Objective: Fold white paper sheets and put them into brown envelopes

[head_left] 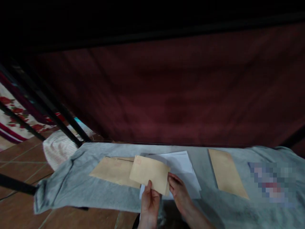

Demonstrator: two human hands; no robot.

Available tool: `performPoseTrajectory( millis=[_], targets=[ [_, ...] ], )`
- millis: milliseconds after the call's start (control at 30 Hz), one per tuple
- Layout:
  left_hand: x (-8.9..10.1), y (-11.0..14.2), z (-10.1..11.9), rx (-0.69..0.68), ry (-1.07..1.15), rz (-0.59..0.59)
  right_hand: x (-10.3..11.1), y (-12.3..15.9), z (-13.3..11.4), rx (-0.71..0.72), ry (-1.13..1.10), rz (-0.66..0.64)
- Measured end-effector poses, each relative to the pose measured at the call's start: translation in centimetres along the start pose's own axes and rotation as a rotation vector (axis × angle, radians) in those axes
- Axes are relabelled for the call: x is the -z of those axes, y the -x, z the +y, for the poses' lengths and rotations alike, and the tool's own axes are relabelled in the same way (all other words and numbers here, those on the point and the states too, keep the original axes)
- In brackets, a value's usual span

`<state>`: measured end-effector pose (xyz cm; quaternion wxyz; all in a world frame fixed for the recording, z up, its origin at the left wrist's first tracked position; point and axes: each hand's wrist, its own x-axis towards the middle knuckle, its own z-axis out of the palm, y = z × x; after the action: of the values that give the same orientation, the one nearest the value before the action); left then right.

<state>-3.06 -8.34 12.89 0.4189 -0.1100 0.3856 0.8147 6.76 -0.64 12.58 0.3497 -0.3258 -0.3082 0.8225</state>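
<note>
My left hand (149,203) and my right hand (179,192) both grip a tan envelope (149,173), held just above a grey cloth (78,187). The left thumb presses its lower edge; the right fingers pinch its right end. Under and behind it lie white paper sheets (182,165). A second tan envelope (114,171) lies flat to the left, partly covered by the held one. A third tan envelope (226,173) lies flat on the cloth to the right, apart from my hands.
The grey cloth covers a low surface in front of a dark red fabric wall (178,92). Black metal bars (47,108) slant at the left over a brown tiled floor (21,159). A white striped cloth (58,148) lies near the bars.
</note>
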Motion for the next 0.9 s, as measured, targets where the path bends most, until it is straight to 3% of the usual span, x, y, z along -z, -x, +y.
performPoseTrajectory(
  millis=[100,400,533,700,767,833,900],
  targets=[
    [-0.3,0.3,0.0,-0.114,0.057,0.055,-0.4,0.2,0.0,-0.064,-0.008,-0.058],
    [-0.3,-0.2,1.0,-0.132,-0.027,0.056,-1.0,0.4,-0.9,-0.023,0.149,-0.123],
    [-0.2,-1.4,3.8,-0.185,-0.039,0.175,-0.5,0.9,-1.4,-0.003,0.173,-0.089],
    [0.9,-2.8,10.2,-0.287,-0.023,0.291,2.1,1.3,-3.0,0.011,0.214,0.046],
    [1.7,-3.3,12.6,-0.343,-0.133,0.314,3.2,1.1,-3.7,0.043,0.222,0.069],
    [2.3,-3.3,13.9,-0.455,-0.236,0.426,4.1,0.8,-4.3,0.077,0.205,0.062],
    [2.5,-2.9,13.5,-0.608,-0.356,0.505,4.3,0.2,-4.7,0.095,0.192,0.071]
  ],
)
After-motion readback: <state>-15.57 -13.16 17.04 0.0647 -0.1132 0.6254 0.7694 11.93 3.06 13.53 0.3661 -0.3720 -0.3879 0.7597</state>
